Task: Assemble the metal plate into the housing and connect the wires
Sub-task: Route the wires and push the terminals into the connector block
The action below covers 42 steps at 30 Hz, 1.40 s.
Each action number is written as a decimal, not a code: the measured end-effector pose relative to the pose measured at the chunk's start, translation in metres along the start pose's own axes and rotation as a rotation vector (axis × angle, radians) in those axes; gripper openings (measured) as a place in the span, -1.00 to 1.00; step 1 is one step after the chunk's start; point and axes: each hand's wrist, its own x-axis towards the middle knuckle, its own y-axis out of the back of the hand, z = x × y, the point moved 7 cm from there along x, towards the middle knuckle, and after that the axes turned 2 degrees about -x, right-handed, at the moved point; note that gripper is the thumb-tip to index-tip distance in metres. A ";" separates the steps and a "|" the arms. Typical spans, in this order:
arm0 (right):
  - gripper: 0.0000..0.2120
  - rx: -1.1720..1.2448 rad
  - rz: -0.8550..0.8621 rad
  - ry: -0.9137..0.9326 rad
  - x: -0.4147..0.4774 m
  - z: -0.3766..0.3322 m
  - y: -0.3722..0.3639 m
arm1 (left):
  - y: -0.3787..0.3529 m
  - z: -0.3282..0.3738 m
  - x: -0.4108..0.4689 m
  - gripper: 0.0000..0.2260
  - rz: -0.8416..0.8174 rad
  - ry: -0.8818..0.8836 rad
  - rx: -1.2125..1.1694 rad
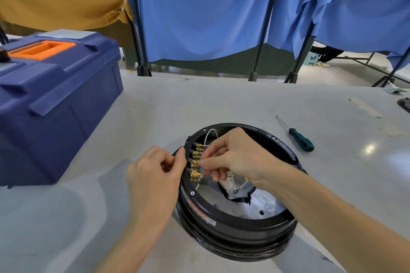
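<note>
A: Resting on the grey worktop (221, 99), the round black housing (241, 230) sits near centre, open side up. Metal plate (255, 204) lies inside at the bottom, pale, with small holes.

B: Terminals?

A: A column of brass terminals (196, 163) runs down the housing's inner left wall. White wires (210, 134) loop up behind them; more wires (233, 180) lie bunched on the plate, one ending in a ring lug.

B: Right hand?

A: Right hand (233, 155) reaches into the housing from the right. Its grip is pressed together, thumb and forefinger pinching a thin white wire end right at the terminal column, about mid-row. Cannot tell if the connector is seated on a tab.

B: Left hand?

A: Left hand (155, 173) is outside the rim, at the housing's left edge. Fingers curled in, thumb tip against the black bracket behind the terminals. Touching it; whether it actually clamps anything, cannot tell.

B: Surroundings?

A: Screwdriver (297, 136), green-and-black handle, lies on the worktop to the right, apart from the housing. Blue toolbox (55, 99) with orange handle stands at far left, lid shut. Blue cloth (221, 11) hangs on black stands behind the worktop.
</note>
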 end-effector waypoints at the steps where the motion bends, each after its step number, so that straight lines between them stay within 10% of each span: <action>1: -0.91 -0.006 -0.005 -0.001 0.001 -0.001 0.000 | -0.001 0.001 0.000 -0.62 0.000 -0.003 0.003; 20: -0.91 -0.043 -0.054 -0.005 0.003 -0.004 -0.006 | -0.001 0.005 0.003 -0.63 -0.041 -0.023 0.010; 42: -0.86 -0.795 0.145 0.403 -0.023 -0.028 -0.021 | 0.003 0.007 0.004 -0.63 -0.040 -0.044 0.008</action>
